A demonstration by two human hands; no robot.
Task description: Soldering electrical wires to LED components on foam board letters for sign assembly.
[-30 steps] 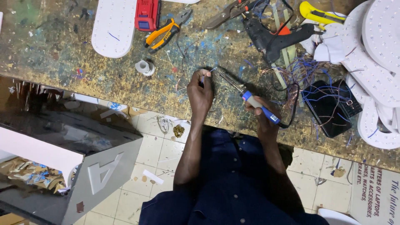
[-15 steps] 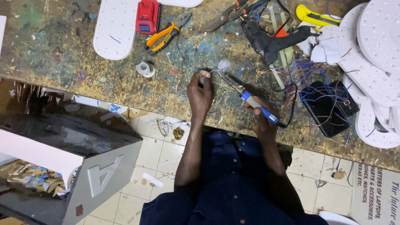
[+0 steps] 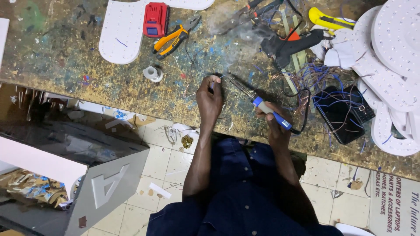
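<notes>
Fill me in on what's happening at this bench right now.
A person in a dark blue shirt is soldering at a paint-spattered workbench. The right hand holds a blue-handled soldering iron, its tip aimed at a thin blue wire pinched in the left hand. Smoke drifts above the tip. Around them lie orange pliers, a red battery pack, a black glue gun, a yellow utility knife, a tangle of wires, a phone and white boards.

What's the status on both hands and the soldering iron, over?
Left hand pinching a thin wire end. Right hand gripping soldering iron, tip by the wire, smoke above. Wire tangle close right.
</notes>
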